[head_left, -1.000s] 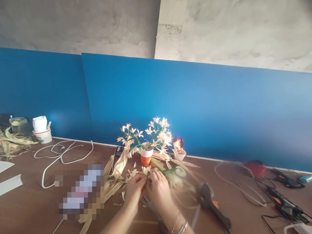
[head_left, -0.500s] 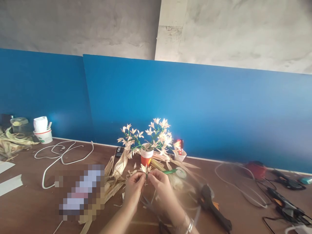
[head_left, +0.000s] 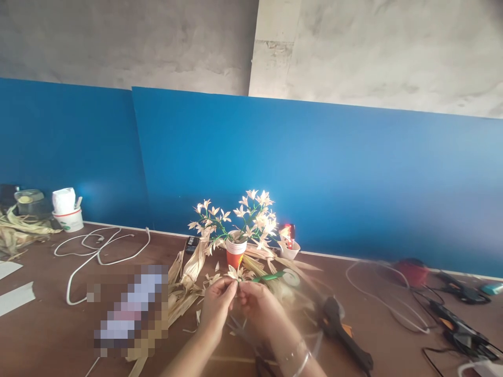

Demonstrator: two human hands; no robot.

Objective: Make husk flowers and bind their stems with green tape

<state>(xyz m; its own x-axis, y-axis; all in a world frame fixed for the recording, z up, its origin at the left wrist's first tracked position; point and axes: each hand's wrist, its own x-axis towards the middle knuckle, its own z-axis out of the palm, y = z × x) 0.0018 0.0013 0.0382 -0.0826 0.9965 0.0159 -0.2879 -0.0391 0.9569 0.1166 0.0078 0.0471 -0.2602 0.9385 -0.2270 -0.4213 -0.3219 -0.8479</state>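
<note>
My left hand (head_left: 216, 303) pinches the base of a small cream flower (head_left: 236, 273) that looks made of corn husk, its pointed petals showing above the fingertips. Right beside it, my right hand (head_left: 259, 303) is closed with fingers curled at the same base; the stem itself is hidden by the fingers. Behind both hands stands a stack of red and white paper cups (head_left: 235, 256), holding green stems with many similar cream flowers (head_left: 261, 220). Dried corn husks (head_left: 194, 269) lie around the cups. A green-and-white tape roll (head_left: 291, 277) rests just past my right hand.
A black glue gun (head_left: 343, 332) lies to the right, with more black tools (head_left: 459, 327) and cords beyond. At left are a white cable (head_left: 98, 254), a white tub (head_left: 68, 220) and a blurred-out object (head_left: 131, 309). A blue partition (head_left: 294, 173) borders the table's back.
My right hand has rolled over at the flower's base, its fingers curling in more. The flower has tilted slightly; my left hand has stayed nearly in place.
</note>
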